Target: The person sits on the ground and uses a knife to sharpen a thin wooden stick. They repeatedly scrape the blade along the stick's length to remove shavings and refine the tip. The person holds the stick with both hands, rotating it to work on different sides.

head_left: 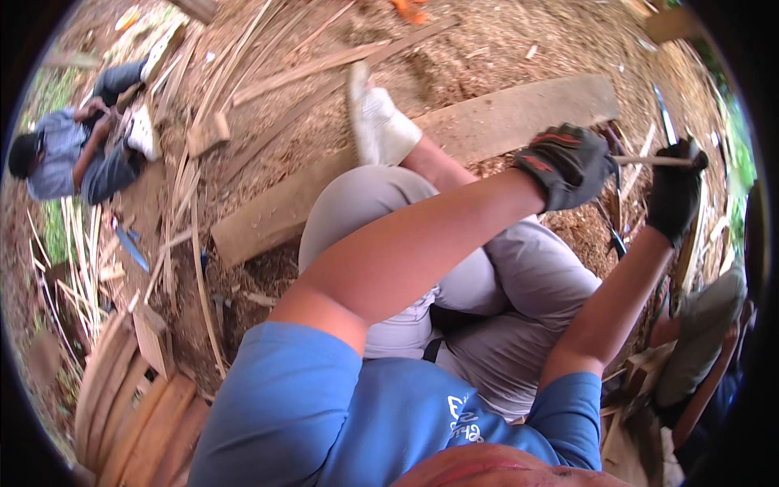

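My left hand (570, 166), in a dark grey glove with red marks, is closed round one end of a thin wooden stick (641, 161). The stick runs rightward to my right hand (673, 195), which wears a black glove and is also closed. From the top of the right fist a narrow, pale blue-grey knife blade (664, 114) sticks up; its handle is hidden by the glove. The stick's far end crosses the upper part of that fist. Both arms reach out to the right, over my bent legs in grey trousers.
A long, wide plank (519, 114) lies under my outstretched foot, among shavings. Thin wooden strips (268, 73) and a block (208, 134) are beyond it. Curved wooden pieces (150, 422) stand at lower left, near a blue blade (131, 246). Another person (69, 154) sits far left; someone's leg (699, 341) shows right.
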The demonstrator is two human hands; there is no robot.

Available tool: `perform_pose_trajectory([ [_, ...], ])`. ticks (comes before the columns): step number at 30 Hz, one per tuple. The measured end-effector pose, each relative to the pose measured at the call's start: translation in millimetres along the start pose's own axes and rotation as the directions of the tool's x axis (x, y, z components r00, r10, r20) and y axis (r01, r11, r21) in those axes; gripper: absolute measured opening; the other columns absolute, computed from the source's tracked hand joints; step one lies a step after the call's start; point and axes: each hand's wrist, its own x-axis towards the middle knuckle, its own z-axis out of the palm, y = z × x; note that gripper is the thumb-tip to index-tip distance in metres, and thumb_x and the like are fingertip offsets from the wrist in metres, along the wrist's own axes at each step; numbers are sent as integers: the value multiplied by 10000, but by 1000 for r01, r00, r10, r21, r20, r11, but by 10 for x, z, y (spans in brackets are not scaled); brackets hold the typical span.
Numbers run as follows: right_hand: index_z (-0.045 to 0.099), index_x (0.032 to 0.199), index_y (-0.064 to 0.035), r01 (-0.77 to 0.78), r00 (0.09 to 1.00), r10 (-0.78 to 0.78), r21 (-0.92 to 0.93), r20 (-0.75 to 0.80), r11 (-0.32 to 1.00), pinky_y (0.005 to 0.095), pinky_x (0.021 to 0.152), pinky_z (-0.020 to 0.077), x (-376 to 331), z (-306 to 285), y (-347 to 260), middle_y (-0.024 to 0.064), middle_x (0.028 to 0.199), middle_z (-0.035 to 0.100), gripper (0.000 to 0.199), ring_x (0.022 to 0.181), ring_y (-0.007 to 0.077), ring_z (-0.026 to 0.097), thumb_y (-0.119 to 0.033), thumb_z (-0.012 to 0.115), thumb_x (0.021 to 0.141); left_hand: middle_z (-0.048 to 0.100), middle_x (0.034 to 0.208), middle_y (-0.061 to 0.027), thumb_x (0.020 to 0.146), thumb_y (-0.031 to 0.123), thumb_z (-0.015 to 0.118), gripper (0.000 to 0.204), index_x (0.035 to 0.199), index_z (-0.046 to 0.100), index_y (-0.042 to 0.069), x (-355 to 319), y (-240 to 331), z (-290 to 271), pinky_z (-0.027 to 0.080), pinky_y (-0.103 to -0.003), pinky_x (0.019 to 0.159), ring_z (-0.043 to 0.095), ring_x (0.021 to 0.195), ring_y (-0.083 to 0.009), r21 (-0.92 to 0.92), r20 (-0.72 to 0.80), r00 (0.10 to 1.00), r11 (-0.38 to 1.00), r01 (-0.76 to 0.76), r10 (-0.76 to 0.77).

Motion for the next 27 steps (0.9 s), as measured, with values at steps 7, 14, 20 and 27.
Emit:
perform_pose_trajectory([
  [7, 559, 1181, -70, -59, 998, 63, 150, -24, 987, 512, 751, 569, -59, 320, 237, 211, 1020, 729, 291, 939, 446, 708, -330, 466, 1088, 736, 865, -232, 967, 241, 569, 285, 951, 763, 33, -167, 34, -8, 577, -509, 733, 741, 822, -401, 5, -130, 991, 1000, 14, -13],
  [14, 548, 1369, 52, -255, 893, 254, -47, 370, 966, 402, 990, 534, -3, 489, 402, 216, 1288, 653, 325, 1199, 354, 636, -121, 423, 1125, 717, 844, -242, 1023, 289, 519, 361, 909, 741, 28, -73, 22, 69, 548, -549, 712, 713, 801, -436, -8, -63, 998, 1000, -21, 20],
  [20, 555, 1247, -105, -223, 974, 223, 274, 32, 936, 479, 814, 558, -33, 382, 191, 153, 1042, 733, 310, 971, 381, 706, -339, 567, 1044, 725, 921, -246, 1055, 383, 498, 424, 969, 720, 31, 21, 141, 50, 545, -549, 807, 704, 908, -452, 119, -15, 995, 988, 102, -101],
  [27, 567, 1200, -109, -230, 973, 227, 264, 40, 937, 478, 788, 571, -90, 295, -8, 156, 1012, 738, 321, 940, 389, 718, -326, 656, 980, 728, 939, -243, 1049, 398, 490, 437, 951, 717, 39, -18, 139, 27, 543, -561, 801, 698, 915, -466, 155, -22, 996, 984, 84, -81],
])
